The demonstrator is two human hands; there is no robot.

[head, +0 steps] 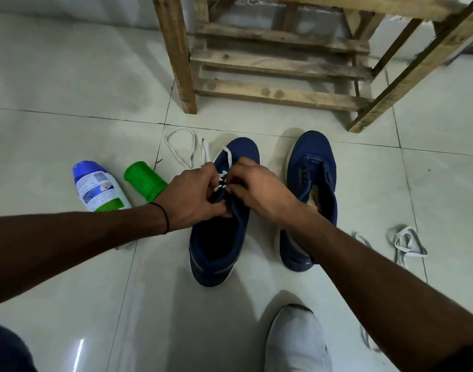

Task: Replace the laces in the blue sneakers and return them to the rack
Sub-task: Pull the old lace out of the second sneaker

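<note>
**Relacing Under Way Beside the Rack**

Head view: pinching the white lace (pixel 228 157) with left hand (pixel 192 194) and right hand (pixel 257 189), fingers curled on it at the eyelets of the half-laced blue sneaker (pixel 240 151). Set on the tiles (pixel 69 103) just short of the wooden rack (pixel 281 63), beside the second blue sneaker (pixel 313 157), not yet laced. Probably light, soft and limp; best gripped close to the tip, steadying the floppy upper at the eyelet edge. Grey laces (pixel 411 252) discarded far right.

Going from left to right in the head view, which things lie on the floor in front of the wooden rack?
White bottle with blue cap → green container → blue sneaker being laced → second blue sneaker → grey laces.
</note>
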